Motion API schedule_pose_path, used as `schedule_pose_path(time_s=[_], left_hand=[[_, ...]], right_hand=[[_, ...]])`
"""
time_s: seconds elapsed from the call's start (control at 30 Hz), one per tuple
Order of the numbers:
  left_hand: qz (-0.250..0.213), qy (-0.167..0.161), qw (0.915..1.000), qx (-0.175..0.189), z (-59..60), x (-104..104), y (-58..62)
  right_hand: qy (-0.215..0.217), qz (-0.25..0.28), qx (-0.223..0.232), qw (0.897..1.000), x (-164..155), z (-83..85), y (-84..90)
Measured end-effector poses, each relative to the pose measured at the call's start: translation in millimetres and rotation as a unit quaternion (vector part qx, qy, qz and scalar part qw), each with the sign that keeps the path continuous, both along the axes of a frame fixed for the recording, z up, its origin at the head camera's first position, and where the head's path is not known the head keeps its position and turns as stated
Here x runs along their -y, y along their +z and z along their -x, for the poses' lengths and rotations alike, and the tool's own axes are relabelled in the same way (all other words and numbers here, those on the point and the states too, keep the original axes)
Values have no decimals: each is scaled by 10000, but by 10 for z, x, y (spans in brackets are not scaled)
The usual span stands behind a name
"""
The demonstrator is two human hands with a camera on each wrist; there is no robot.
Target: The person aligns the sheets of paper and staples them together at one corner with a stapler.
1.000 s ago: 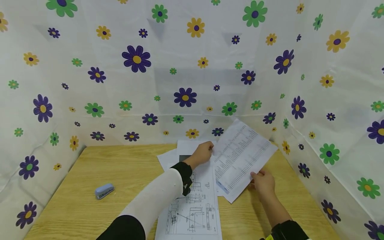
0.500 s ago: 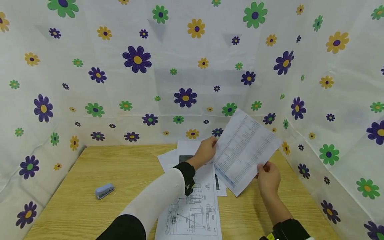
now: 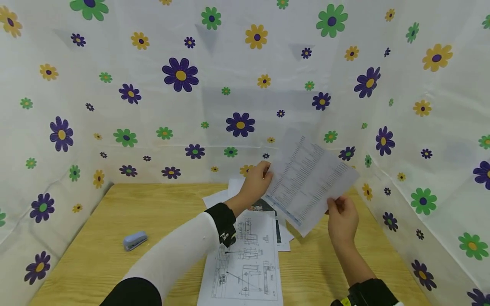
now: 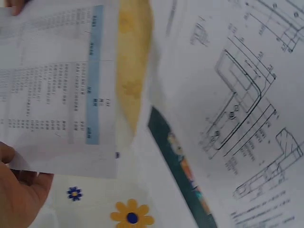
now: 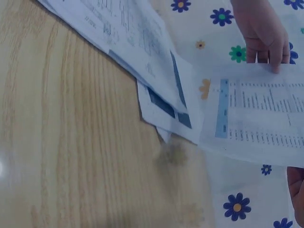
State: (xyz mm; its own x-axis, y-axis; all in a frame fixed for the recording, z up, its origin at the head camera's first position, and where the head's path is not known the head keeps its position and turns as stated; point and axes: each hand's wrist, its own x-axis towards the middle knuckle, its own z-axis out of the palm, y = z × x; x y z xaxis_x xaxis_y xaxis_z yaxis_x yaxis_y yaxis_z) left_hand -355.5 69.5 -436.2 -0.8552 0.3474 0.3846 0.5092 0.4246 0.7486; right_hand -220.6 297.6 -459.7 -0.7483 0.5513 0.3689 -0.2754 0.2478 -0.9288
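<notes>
Fingers of the left hand and right hand pinch opposite edges of the printed sheet, held above the drawings on the table. Keep both grips light to avoid creasing.

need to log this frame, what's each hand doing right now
Left hand: pinches the printed sheet at its left edge.
Right hand: grips the same sheet's lower right edge.

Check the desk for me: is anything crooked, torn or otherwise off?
Nothing torn or spilled. The papers on the table are fanned unevenly, the drawing sheet skewed over the sheets beneath. The left hand and right hand hold a printed table sheet tilted above them.
</notes>
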Motion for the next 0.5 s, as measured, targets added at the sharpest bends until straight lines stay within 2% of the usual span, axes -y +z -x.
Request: schedule_pose_path(time_s=[0.2, 0.33, 0.5], left_hand=[[-59, 238, 9997, -80, -137, 359, 246], [15, 235, 9997, -7, -257, 581, 328], [51, 324, 9995, 1, -419, 867, 365]], right_hand=[[389, -20, 60, 9992, 180, 52, 142], [566, -133, 146, 9982, 291, 74, 187], [908, -210, 163, 9955, 449, 70, 219]])
